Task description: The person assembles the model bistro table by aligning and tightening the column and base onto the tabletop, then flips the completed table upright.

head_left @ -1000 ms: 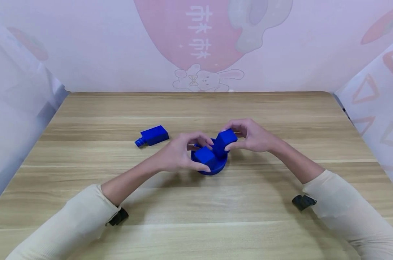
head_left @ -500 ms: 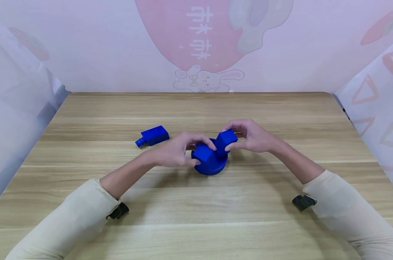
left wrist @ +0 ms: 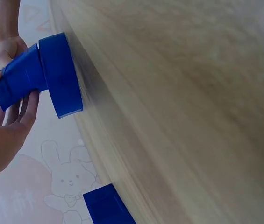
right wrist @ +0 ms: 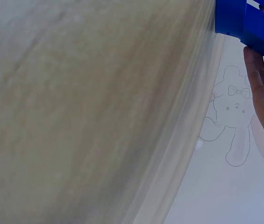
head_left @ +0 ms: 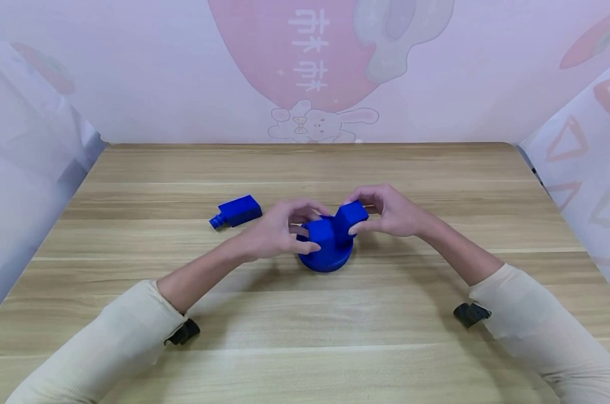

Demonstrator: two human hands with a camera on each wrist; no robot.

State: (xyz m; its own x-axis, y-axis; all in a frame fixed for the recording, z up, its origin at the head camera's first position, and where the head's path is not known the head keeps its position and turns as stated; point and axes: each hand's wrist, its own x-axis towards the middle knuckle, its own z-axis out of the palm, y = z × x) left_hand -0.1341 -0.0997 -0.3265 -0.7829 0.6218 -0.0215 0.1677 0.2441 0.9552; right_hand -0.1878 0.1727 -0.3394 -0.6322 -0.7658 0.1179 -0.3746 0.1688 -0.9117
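A round blue dish [head_left: 330, 261] sits on the wooden table with two blue rectangular blocks standing in it. My left hand [head_left: 275, 231] holds the left block [head_left: 320, 232], thumb at its near side and fingers at its far side. In the left wrist view that block [left wrist: 20, 77] leans out from the dish [left wrist: 61, 77]. My right hand [head_left: 393, 212] pinches the right block [head_left: 352, 213], which tilts to the right, between thumb and fingers. The lower ends of both blocks are hidden inside the dish.
A third blue block [head_left: 241, 210] with a narrow ridged neck lies on its side left of the dish. A pale printed backdrop [head_left: 184, 73] stands behind the table's [head_left: 305, 348] far edge.
My left hand has shifted its fingers around the left block, and that block has tipped more upright, toward the right block. The right hand and its block have stayed in place.
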